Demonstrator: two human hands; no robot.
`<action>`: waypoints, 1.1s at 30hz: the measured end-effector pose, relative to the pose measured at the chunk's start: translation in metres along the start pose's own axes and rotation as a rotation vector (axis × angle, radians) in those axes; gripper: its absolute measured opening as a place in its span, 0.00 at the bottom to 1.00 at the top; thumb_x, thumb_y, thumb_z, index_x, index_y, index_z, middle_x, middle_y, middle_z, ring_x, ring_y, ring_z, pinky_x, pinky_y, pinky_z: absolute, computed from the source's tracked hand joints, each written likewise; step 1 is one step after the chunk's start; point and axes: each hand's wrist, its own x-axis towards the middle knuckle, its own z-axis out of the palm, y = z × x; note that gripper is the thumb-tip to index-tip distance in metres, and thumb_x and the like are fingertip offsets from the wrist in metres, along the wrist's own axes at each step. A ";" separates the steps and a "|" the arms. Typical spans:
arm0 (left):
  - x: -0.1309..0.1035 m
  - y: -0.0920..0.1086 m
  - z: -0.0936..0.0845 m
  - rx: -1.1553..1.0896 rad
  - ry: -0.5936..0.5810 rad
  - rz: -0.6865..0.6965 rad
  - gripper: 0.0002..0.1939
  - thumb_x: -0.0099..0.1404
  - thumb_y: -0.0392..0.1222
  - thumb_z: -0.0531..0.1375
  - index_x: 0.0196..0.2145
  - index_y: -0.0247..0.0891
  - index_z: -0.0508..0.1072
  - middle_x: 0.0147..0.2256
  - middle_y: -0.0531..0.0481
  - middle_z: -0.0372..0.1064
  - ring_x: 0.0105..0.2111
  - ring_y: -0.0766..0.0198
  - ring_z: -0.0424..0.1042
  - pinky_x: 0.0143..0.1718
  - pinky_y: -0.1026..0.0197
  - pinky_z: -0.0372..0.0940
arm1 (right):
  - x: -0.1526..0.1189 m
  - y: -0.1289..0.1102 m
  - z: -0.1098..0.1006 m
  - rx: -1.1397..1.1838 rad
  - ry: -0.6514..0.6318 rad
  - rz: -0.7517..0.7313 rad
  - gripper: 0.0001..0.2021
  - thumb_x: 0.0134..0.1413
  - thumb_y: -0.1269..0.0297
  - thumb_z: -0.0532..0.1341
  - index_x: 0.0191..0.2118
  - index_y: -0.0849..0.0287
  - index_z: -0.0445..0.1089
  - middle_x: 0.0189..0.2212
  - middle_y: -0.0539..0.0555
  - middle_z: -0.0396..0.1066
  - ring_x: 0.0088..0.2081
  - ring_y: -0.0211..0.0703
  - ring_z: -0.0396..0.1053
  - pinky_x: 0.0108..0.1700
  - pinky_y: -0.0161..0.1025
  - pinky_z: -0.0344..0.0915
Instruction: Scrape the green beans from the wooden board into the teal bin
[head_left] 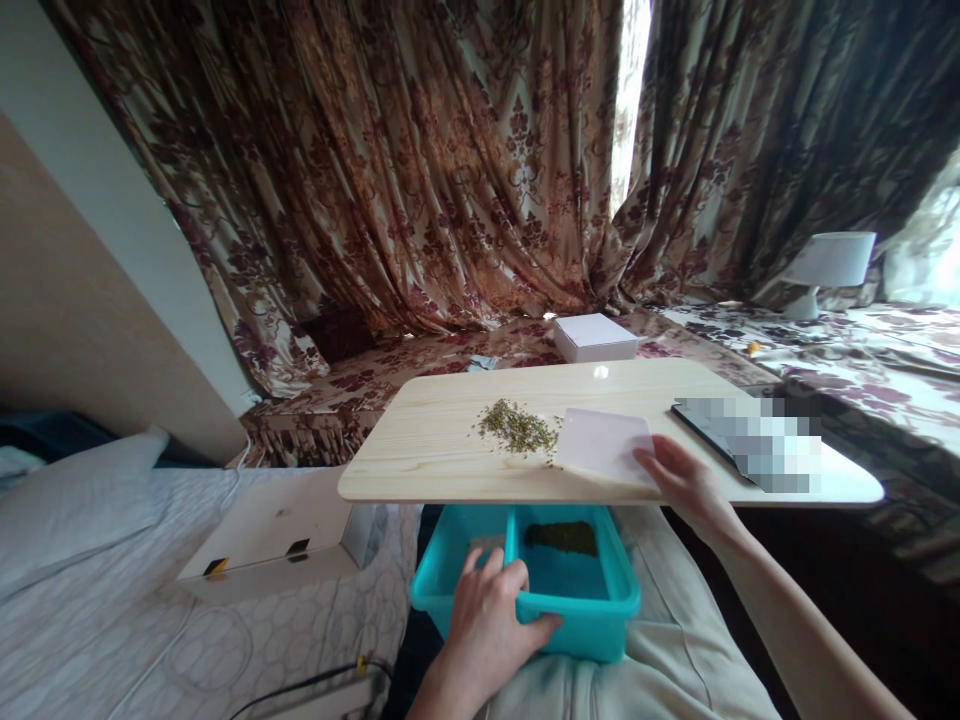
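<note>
Back of room: floral curtains (420,170), deep folds; bright strip of daylight (630,110) through a narrow gap. Below: ledge (352,378) under similar floral fabric. On it, low white box (596,338); to the box's left, pale blue crumpled piece (482,363), material unclear. Far right: lamp (844,260), white shade, on floral cloth; to its left, yellow object (753,348), too small to identify. Left side: bed (97,640), pale quilted cover. On it: pillow (112,495); white carton (262,530), dark patches along near edge; black cable (300,688) with yellow tie.
</note>
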 end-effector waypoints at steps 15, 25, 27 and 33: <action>0.000 0.002 -0.001 -0.020 -0.007 -0.037 0.15 0.49 0.45 0.70 0.24 0.42 0.65 0.29 0.55 0.64 0.37 0.56 0.69 0.56 0.47 0.56 | 0.003 -0.006 0.013 -0.008 -0.005 -0.011 0.20 0.41 0.45 0.67 0.34 0.56 0.73 0.31 0.57 0.79 0.37 0.52 0.77 0.40 0.44 0.73; 0.001 0.002 0.003 -0.042 -0.001 -0.053 0.14 0.47 0.44 0.70 0.24 0.42 0.66 0.30 0.55 0.65 0.38 0.56 0.69 0.57 0.47 0.55 | 0.006 -0.013 0.009 -0.017 0.023 -0.033 0.19 0.41 0.44 0.67 0.32 0.55 0.72 0.30 0.57 0.79 0.35 0.52 0.77 0.40 0.45 0.74; 0.001 0.001 0.004 -0.045 0.006 -0.055 0.14 0.47 0.44 0.70 0.24 0.42 0.67 0.30 0.54 0.66 0.38 0.56 0.70 0.57 0.47 0.55 | 0.008 -0.014 0.011 -0.005 0.024 -0.036 0.19 0.40 0.44 0.67 0.32 0.55 0.72 0.30 0.57 0.79 0.35 0.52 0.77 0.40 0.46 0.74; 0.002 -0.001 0.005 -0.050 0.007 -0.062 0.14 0.47 0.45 0.70 0.25 0.42 0.68 0.31 0.54 0.67 0.38 0.57 0.70 0.59 0.48 0.54 | 0.004 -0.012 0.012 0.002 -0.029 -0.036 0.20 0.40 0.43 0.67 0.32 0.55 0.72 0.31 0.57 0.79 0.37 0.54 0.78 0.41 0.46 0.74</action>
